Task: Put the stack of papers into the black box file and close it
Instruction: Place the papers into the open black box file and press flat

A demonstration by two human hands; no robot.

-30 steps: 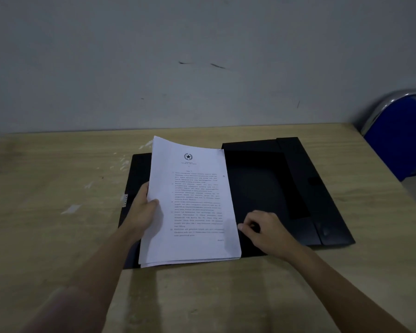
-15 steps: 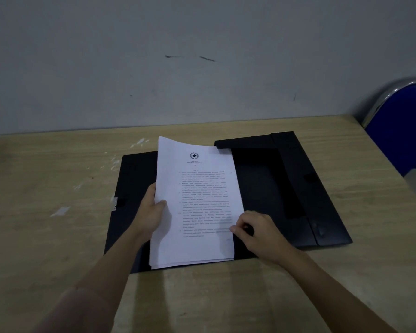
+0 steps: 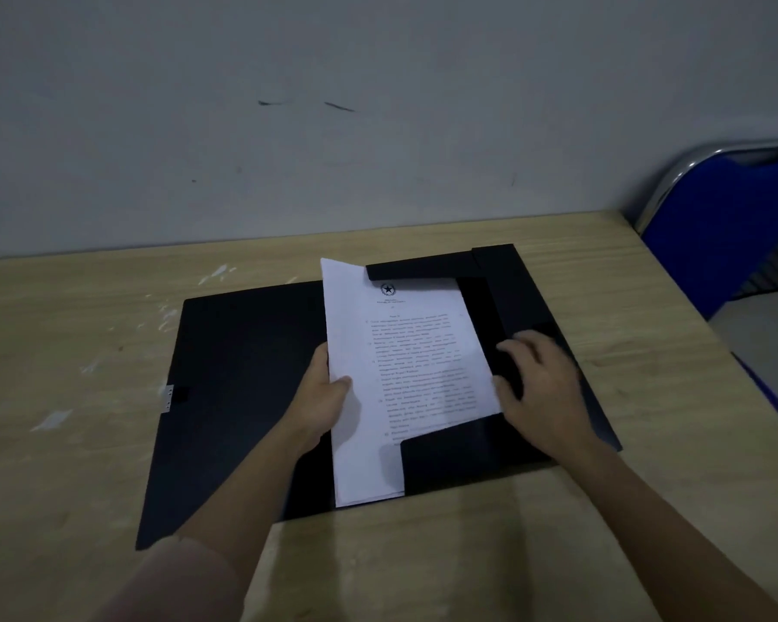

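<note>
The black box file (image 3: 243,379) lies open and flat on the wooden table, its cover spread to the left. A white stack of printed papers (image 3: 405,365) lies over the file's right half, its top edge tucked under the far flap (image 3: 418,269) and its lower right corner under the near flap (image 3: 459,460). My left hand (image 3: 322,397) grips the stack's left edge, thumb on top. Resting on the file's right side flap beside the papers' right edge is my right hand (image 3: 540,388), fingers spread and holding nothing.
The wooden table (image 3: 64,352) meets a grey wall at the back and bears white paint flecks at the left. A blue chair with a metal frame (image 3: 728,226) stands past the table's right edge.
The papers have moved right, sliding under the file's far and near flaps. My right hand shifted from the papers' lower right corner out onto the right flap. The view came closer.
</note>
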